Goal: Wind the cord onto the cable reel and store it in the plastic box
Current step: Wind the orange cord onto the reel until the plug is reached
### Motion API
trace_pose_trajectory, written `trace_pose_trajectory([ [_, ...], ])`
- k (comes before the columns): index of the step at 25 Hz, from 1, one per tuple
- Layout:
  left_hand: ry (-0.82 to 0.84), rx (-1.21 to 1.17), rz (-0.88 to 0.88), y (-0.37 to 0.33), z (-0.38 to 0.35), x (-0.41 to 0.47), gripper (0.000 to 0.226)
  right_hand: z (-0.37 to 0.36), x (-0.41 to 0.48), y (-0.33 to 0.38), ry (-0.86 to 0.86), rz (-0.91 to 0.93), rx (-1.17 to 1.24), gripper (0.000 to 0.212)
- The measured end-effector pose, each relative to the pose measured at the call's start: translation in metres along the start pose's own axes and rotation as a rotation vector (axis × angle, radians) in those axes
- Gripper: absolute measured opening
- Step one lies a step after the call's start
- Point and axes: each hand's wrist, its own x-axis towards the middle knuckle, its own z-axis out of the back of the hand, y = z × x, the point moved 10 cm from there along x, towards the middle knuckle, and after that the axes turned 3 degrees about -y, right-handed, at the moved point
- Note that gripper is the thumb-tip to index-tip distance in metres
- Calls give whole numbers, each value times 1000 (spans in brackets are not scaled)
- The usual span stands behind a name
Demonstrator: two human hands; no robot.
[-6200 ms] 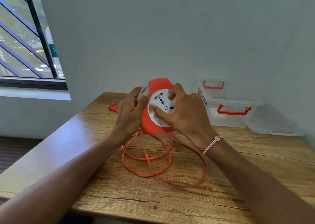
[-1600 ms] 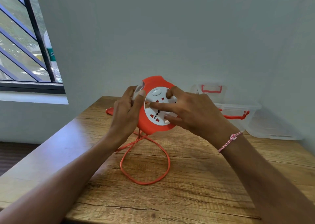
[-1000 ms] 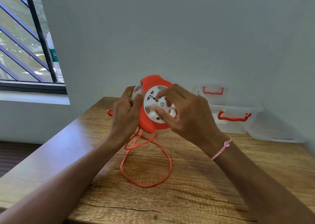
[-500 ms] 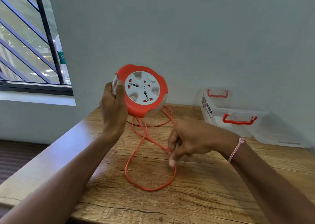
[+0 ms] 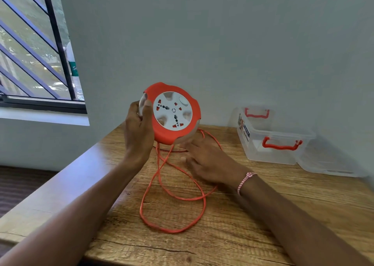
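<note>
1. Your left hand (image 5: 138, 130) grips the orange cable reel (image 5: 174, 114) by its left rim, thumb on the front edge, and holds it upright in the air above the desk (image 5: 253, 235).
2. Your right hand (image 5: 208, 160) sits just below and to the right of the reel. Its fingers are stretched out loosely and, as far as the blur allows, are closed on nothing.
3. Most of the orange cord (image 5: 170, 232) is not yet wound. It hangs from the reel's underside, passes under your right hand and lies in crossed loops on the desk, nearer to you than that hand.
4. The strands cross just left of your right hand. If you wind quickly, that crossing may tighten into a knot or jam at the reel's mouth.
5. The one-sided grip could let the reel twist or slip when the cord pulls.
6. The far end of the cord runs behind your right hand and I cannot see it, so it may snag.
7. The open plastic box (image 5: 269, 138) waits well to the right of your right hand. A dragged loop could catch on it.
</note>
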Motion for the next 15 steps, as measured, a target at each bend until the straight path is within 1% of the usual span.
trace_pose_trajectory([
  [2,2,2,-2,2,0,0,18,-17,4,-4,108,-60,21,52],
  [4,8,5,-4,3,-1,0,21,-23,4,-7,159,-87,-1,51],
  [7,8,3,1,5,-1,0,18,0,-3,0,95,-11,-60,37],
  [9,5,-1,0,5,0,1,18,13,-10,8,121,62,-35,31],
  [12,5,-10,12,7,0,2,23,19,-27,21,301,147,75,37],
  [14,2,6,17,7,0,2,21,21,-39,23,447,126,236,40],
  [15,2,12,12,6,0,2,19,20,-46,23,533,102,329,37],
])
